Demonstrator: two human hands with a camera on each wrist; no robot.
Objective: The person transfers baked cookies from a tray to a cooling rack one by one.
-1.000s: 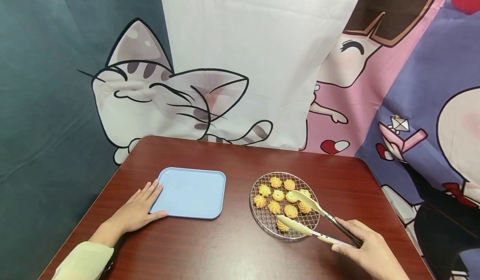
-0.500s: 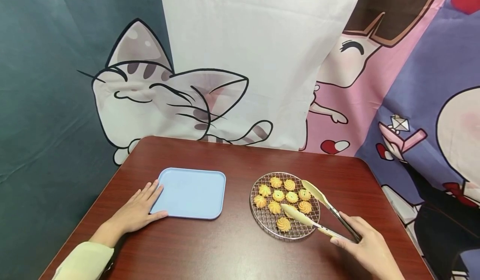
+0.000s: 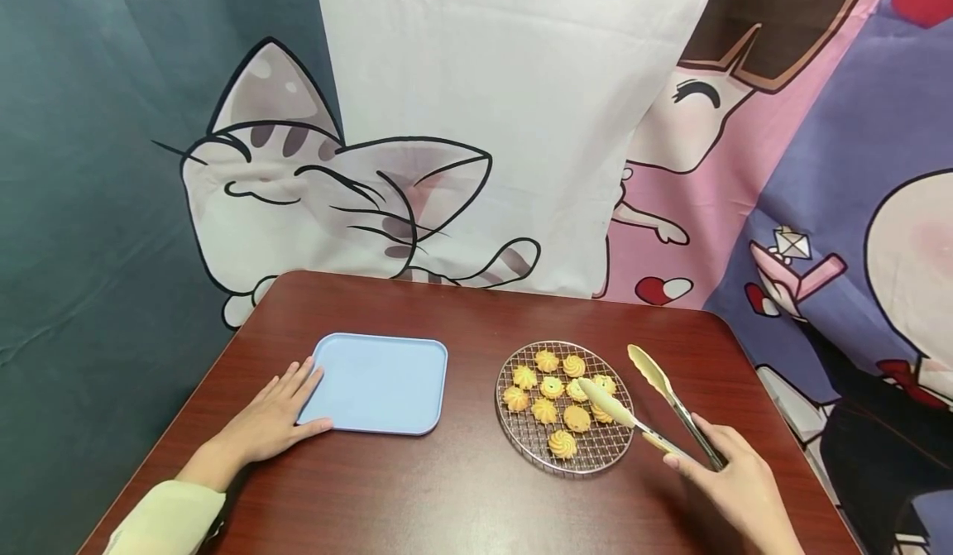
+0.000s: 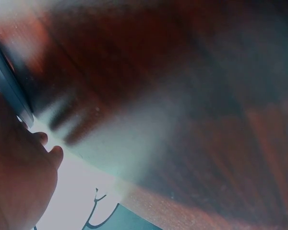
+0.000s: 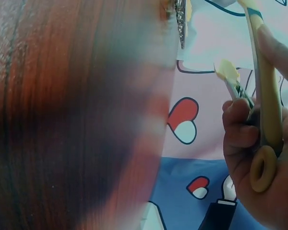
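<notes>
Tongs (image 3: 651,402) — gripped by the right hand (image 3: 733,480), blades spread over the wire rack's (image 3: 521,443) right edge; cookies (image 3: 554,394) lie left of the tips. Left hand (image 3: 268,418) rests flat, touching the blue tray (image 3: 380,381).

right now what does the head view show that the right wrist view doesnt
Only the head view shows the round wire rack of swirled yellow cookies, the pale blue rectangular tray and the left hand resting flat at the tray's edge. Only the right wrist view shows the yellow loop at the tongs' hinge end. Both show the right hand gripping the cream-tipped metal tongs, held open, and the dark red wooden table.
</notes>
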